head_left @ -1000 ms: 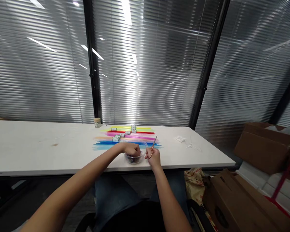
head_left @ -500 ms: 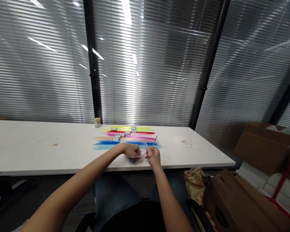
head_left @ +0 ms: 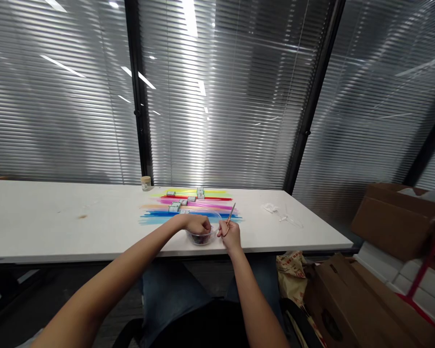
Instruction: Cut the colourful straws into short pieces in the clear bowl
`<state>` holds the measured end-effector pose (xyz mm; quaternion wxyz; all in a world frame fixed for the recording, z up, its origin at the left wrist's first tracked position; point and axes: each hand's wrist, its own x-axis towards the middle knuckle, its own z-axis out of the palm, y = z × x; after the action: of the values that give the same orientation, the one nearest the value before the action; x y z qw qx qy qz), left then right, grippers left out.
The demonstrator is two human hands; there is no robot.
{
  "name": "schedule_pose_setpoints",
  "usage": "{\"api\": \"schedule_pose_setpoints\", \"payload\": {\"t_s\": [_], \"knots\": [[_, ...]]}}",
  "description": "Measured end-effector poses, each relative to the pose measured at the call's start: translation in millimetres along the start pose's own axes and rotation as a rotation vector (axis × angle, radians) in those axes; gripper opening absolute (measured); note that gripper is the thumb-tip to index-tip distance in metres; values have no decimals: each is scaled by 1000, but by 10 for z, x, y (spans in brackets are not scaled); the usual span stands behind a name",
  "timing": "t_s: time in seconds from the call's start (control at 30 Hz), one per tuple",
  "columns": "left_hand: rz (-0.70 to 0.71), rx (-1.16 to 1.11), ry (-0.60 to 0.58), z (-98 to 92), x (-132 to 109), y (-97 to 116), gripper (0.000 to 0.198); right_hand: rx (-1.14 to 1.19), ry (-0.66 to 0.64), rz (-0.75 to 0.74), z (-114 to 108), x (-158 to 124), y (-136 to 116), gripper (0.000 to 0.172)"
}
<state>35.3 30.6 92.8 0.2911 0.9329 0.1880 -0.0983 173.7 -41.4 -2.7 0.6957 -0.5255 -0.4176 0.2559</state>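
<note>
My left hand (head_left: 198, 224) reaches down into a clear plastic bowl (head_left: 199, 241) near the table's front edge. Its fingers are curled together, and whatever they hold is hidden. Small dark pieces lie in the bowl, too small to name. Just to the right, my right hand (head_left: 231, 234) grips a pair of scissors (head_left: 231, 212) with copper-coloured handles, blades pointing up and away from me. A clear curved rim, perhaps a lid, stands between the hands. Beyond them, bundles of coloured strips (head_left: 210, 206) lie sideways in rows, with several small printed wraps (head_left: 174, 208) around or on them.
The white table (head_left: 58, 227) runs along blinds. A small jar (head_left: 145, 183) stands at its back edge. Crumpled clear plastic (head_left: 271, 208) and a thin white strand (head_left: 288, 220) lie on the right. Cardboard boxes (head_left: 348, 299) and a paper bag (head_left: 292, 278) stand on the floor at right.
Almost nothing differs. My left hand stays in the bowl and my right hand keeps its hold on the scissors.
</note>
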Motion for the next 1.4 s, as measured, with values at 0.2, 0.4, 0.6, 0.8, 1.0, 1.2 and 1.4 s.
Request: {"api": "schedule_pose_setpoints", "payload": {"t_s": [0.2, 0.4, 0.6, 0.8, 1.0, 1.2, 1.4], "knots": [[-19, 20, 4, 20, 15, -16, 22, 6, 6, 20, 9, 16, 38, 26], [-17, 24, 66, 24, 19, -31, 40, 10, 9, 27, 8, 30, 72, 26], [-58, -22, 162, 13, 55, -65, 56, 14, 0, 34, 3, 17, 35, 26], [21, -112, 335, -34, 59, -42, 62, 1, -1, 34, 4, 29, 67, 26], [28, -68, 501, -104, 56, 42, 61, 13, -3, 25, 8, 16, 39, 26], [87, -79, 644, -110, 88, -18, 57, 14, 0, 23, 6, 1, 9, 25], [36, -135, 776, -87, 69, -14, 54, 43, 0, 30, 5, -4, 4, 25]]}}
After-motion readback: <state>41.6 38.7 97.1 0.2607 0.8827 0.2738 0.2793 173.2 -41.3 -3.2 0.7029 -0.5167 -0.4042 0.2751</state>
